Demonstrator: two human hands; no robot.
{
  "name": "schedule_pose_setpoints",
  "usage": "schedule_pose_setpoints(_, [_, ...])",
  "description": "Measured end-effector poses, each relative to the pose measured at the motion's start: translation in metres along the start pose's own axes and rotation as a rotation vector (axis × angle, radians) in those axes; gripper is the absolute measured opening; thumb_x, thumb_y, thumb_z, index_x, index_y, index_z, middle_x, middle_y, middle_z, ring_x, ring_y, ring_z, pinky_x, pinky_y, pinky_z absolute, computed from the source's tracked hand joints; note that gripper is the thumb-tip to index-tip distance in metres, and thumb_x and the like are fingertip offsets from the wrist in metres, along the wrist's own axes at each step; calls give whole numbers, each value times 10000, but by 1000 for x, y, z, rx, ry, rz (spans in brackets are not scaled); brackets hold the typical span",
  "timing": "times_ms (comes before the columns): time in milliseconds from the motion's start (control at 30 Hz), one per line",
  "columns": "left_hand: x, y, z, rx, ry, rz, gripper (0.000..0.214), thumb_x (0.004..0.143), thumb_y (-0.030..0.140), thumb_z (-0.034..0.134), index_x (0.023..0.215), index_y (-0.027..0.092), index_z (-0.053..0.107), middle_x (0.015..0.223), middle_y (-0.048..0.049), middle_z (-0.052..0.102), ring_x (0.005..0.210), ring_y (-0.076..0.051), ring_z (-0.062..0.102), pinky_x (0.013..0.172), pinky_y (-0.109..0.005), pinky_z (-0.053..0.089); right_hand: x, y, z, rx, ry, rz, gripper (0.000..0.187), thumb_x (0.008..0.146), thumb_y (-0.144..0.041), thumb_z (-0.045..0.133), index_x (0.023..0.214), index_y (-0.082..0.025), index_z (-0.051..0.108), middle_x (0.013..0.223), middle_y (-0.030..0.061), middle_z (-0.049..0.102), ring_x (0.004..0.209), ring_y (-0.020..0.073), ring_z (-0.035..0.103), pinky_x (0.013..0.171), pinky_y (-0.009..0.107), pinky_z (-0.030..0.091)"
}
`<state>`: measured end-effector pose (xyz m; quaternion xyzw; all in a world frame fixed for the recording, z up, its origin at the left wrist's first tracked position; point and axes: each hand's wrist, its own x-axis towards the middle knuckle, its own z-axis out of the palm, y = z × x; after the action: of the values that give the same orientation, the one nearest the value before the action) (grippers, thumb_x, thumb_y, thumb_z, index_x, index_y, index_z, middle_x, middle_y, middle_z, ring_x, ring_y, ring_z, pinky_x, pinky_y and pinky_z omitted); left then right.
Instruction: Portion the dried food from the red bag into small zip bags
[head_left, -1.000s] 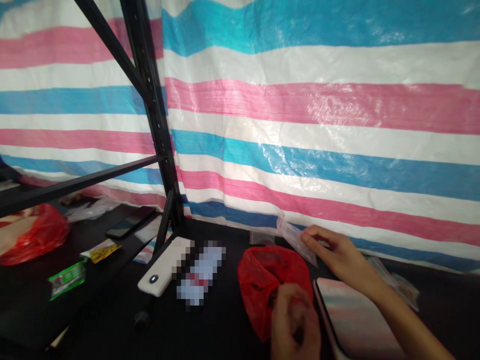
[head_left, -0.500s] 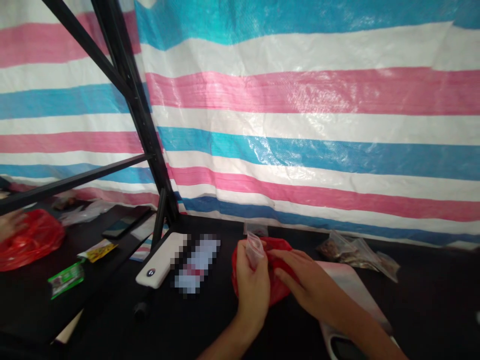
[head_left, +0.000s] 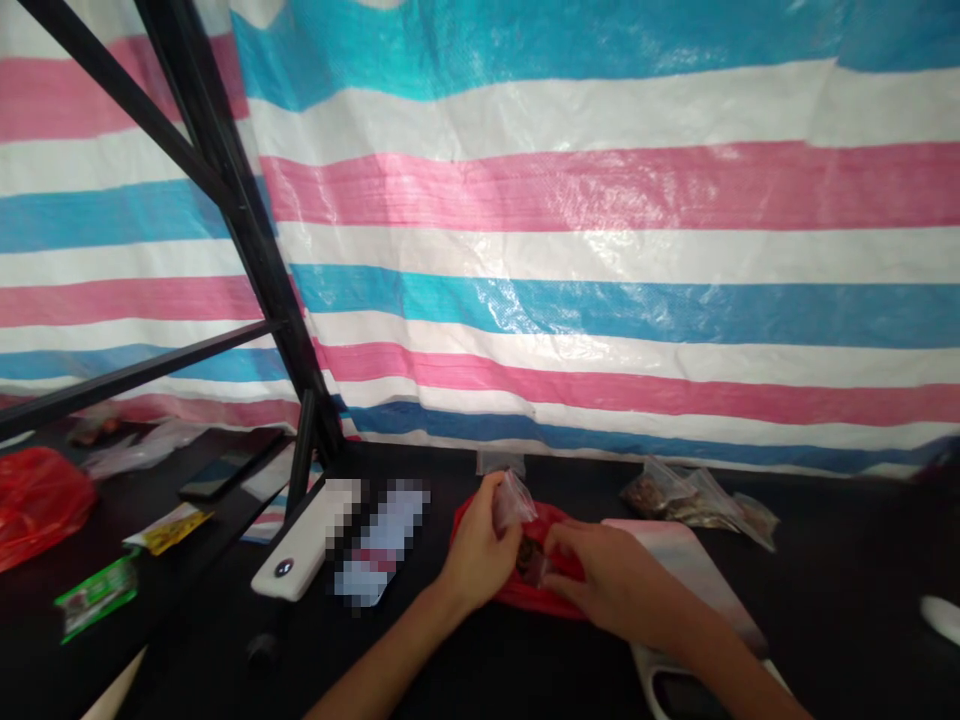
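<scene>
Set apart from blurred pale-blue oblong item (head_left: pixel 382 545) on left, near left edge of flat pale-pink slab (head_left: pixel 679 550) on right | pinching clear zip-top plastic bag (head_left: pixel 514 499) with left hand (head_left: pixel 480 548), over red plastic bag (head_left: pixel 519 598) | right hand (head_left: pixel 613 572) angled inward, fingers curled; cannot tell whether pinching anything

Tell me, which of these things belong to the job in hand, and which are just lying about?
Likely part of the job:
clear bag, in the left hand
red bag, beneath both hands
filled pouches, nearby

Apparently just lying about:
white oblong device
green packet
yellow packet
dark phone
</scene>
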<state>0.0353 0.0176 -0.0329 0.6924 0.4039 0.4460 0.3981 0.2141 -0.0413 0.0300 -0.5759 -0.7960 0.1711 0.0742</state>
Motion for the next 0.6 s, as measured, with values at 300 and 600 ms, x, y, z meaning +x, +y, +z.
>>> schedule_pose_setpoints(300, [-15,5,-10,92,-144,98,351,878,212,593,1227,227,561,1185,-59,666,1066,-225,639,966,-364,499,2,9,17,103,397,-249,287,950,-207,601,1233,-251,587,1272,91,595,1105,235,621,936,374,486])
schedule_pose_setpoints(600, [-16,-2,-16,425,-248,400,418,935,139,449,1347,177,512,1263,-116,666,1153,-233,631,1008,-383,517,2,14,26,-127,577,-457,226,993,-128,440,964,-233,639,1028,63,683,821,194,611,737,331,439])
